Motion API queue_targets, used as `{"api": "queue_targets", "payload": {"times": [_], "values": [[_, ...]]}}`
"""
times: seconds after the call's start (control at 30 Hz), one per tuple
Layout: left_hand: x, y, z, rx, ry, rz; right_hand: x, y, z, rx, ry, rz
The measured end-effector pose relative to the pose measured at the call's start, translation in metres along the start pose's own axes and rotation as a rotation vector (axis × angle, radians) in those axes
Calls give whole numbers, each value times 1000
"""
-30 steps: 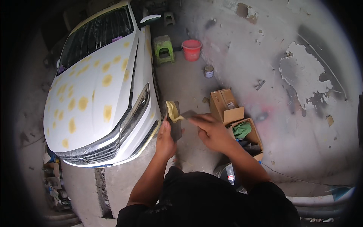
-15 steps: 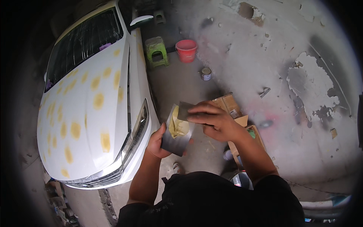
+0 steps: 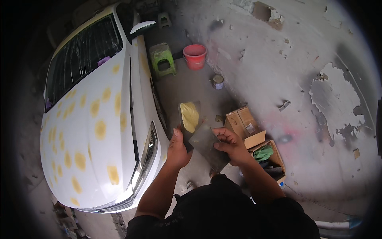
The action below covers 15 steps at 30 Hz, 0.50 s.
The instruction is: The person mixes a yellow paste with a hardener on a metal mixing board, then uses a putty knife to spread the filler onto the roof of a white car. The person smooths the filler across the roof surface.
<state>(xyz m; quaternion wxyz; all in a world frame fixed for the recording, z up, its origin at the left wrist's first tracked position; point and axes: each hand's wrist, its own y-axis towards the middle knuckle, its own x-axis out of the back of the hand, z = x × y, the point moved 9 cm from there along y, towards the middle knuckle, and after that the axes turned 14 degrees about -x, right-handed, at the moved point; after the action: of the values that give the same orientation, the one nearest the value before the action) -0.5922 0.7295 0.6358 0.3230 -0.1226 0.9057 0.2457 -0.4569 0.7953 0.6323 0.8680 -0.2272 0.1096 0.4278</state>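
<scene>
My left hand (image 3: 177, 152) grips a dark flat spreader plate (image 3: 186, 137) by its lower left edge. A smooth mound of yellow putty (image 3: 190, 117) covers its upper part. In my right hand (image 3: 232, 148) is a second dark, flat putty spreader (image 3: 207, 145), pinched at its right edge between thumb and fingers. This spreader lies slantwise, overlapping the lower right of the plate just below the putty; whether the two touch, I cannot tell. To the left stands a white car, its hood (image 3: 85, 139) dotted with yellow patches.
Beyond my hands are a green stool (image 3: 162, 59), a red bucket (image 3: 195, 57) and a small can (image 3: 218, 81). Cardboard boxes (image 3: 243, 121) sit at my right by the stained, peeling wall (image 3: 274, 75). The car's side mirror (image 3: 142, 27) juts out at the far left.
My right hand has moved down and right, bringing its spreader from the top of the putty to below it. The putty now looks smoother and more gathered. The view has shifted slightly.
</scene>
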Motion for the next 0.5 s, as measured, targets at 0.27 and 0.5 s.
{"api": "queue_targets", "payload": {"times": [0.27, 0.5], "values": [[10, 90, 48, -64, 631, 112, 71, 84, 113, 162, 32, 203], [-26, 141, 103, 315, -488, 137, 85, 76, 211, 648, -857, 492]]}}
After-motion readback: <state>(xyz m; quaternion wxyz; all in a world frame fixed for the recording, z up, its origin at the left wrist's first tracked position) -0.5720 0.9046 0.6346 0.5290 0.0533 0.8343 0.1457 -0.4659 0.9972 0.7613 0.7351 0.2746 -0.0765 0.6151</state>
